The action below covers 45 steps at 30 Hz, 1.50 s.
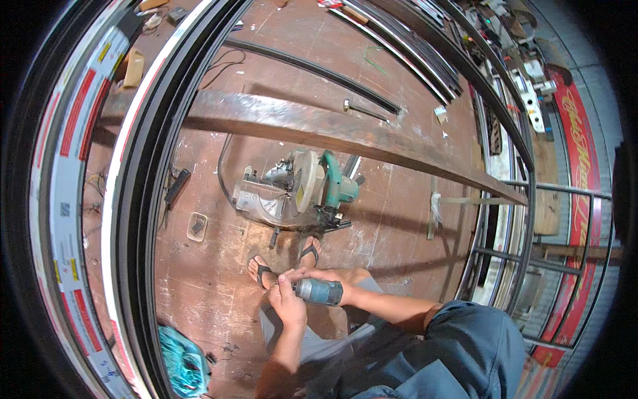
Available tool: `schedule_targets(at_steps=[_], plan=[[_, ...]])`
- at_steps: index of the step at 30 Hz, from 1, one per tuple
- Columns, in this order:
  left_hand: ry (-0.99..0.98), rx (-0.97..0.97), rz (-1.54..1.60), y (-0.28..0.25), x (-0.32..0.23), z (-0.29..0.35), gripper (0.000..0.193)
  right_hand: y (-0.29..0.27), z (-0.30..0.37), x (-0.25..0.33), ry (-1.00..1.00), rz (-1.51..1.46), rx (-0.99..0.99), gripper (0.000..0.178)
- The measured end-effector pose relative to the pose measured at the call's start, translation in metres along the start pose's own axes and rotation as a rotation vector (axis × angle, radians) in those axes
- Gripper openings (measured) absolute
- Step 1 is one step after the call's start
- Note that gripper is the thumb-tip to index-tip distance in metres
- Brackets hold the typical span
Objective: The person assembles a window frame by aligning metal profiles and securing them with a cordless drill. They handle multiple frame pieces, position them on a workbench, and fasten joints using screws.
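Note:
A teal and black cordless driver point(321, 291) lies crosswise in front of my lap, its nose toward the left. My right hand point(335, 277) is wrapped round it from the right, and its handle is hidden from above. Closed at the driver's dark nose is my left hand point(288, 306), thumb and fingers pressed together there. Whether a bit sits between those fingers is too small to tell. Beyond my sandalled feet, a green mitre saw point(340, 189) with a silver base stands on the floor.
A long metal beam point(286, 120) spans the space above the saw. Black and white frame profiles point(143, 173) rise along the left. A dark metal frame point(525, 159) stands at the right. On the floor are a small plastic tub point(197, 227), a teal bag point(181, 366) and a bolt point(362, 110).

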<state>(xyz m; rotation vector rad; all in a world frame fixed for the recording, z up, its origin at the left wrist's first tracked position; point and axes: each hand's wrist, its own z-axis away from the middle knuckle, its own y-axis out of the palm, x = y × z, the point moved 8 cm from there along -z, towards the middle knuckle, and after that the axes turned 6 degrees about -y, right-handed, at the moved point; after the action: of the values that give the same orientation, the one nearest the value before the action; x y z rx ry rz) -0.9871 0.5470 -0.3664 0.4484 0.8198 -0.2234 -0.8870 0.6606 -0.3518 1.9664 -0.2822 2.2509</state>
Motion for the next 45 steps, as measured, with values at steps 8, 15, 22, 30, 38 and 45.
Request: schedule_targets(at_steps=[8, 15, 22, 30, 38, 45], plan=[[-0.265, 0.067, 0.108, 0.026, -0.01, 0.052, 0.055, 0.023, 0.076, 0.042, 0.18, -0.14, -0.174, 0.057], [-0.369, 0.117, -0.082, 0.064, -0.012, 0.099, 0.053, 0.035, 0.139, 0.057, 0.17, -0.19, -0.4, 0.065], [-0.45, 0.179, -0.072, 0.149, 0.037, 0.164, 0.039, 0.008, 0.244, 0.045, 0.115, -0.245, -0.642, 0.072], [-0.662, 0.244, -0.175, 0.26, 0.182, 0.283, 0.043, -0.042, 0.45, 0.05, 0.257, 0.017, -0.805, 0.08], [-0.808, 0.439, -0.285, 0.402, 0.365, 0.446, 0.045, -0.112, 0.707, 0.01, 0.319, 0.245, -1.042, 0.068], [-0.868, 0.427, -0.128, 0.479, 0.463, 0.493, 0.043, -0.185, 0.811, -0.019, 0.314, 0.128, -1.057, 0.089]])
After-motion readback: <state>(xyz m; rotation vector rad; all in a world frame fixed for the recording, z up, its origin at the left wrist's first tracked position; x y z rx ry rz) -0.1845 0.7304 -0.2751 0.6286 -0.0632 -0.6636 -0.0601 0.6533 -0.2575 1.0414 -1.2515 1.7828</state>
